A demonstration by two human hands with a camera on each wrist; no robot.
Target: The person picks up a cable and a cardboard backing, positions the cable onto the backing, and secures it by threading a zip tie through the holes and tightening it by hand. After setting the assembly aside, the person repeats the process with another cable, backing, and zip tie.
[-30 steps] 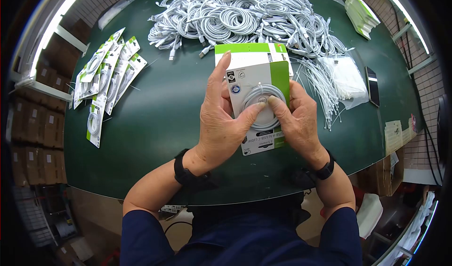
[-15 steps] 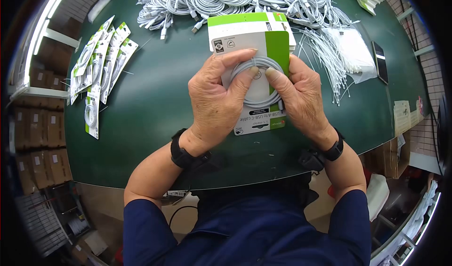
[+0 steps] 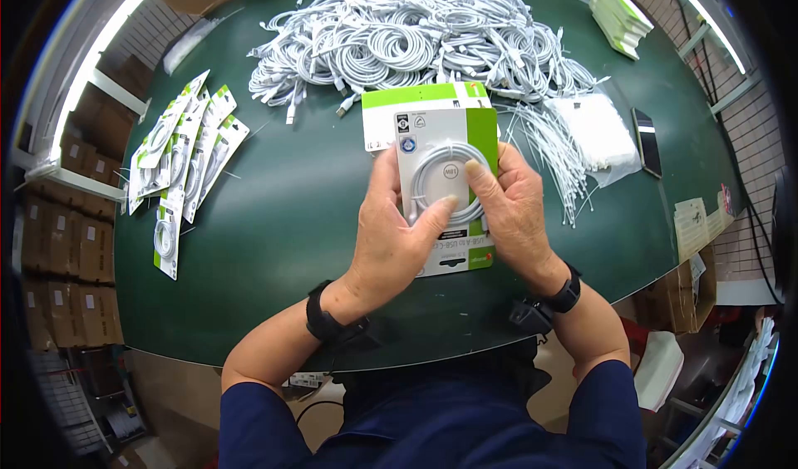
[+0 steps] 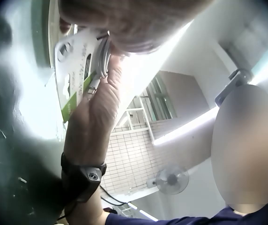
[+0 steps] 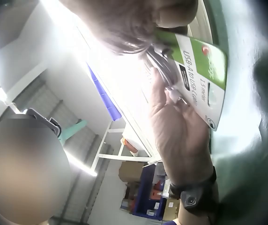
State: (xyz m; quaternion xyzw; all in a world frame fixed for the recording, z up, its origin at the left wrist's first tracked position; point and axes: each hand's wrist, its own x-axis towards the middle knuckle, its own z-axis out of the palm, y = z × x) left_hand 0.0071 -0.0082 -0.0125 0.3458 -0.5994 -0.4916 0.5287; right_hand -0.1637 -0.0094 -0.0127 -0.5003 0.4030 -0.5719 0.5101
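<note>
The left hand [image 3: 391,236] and the right hand [image 3: 511,211] each pinch the card [image 3: 482,132], thumbs pressed on its white cable ring [image 3: 449,147], over the middle of the bench [image 3: 283,203], near its near edge. Bare green room lies toward the left edge, up to the packs [image 3: 179,153]. A big cable heap [image 3: 399,29] fills the far edge, just behind the card. A phone [image 3: 647,142] lies by the right edge
</note>
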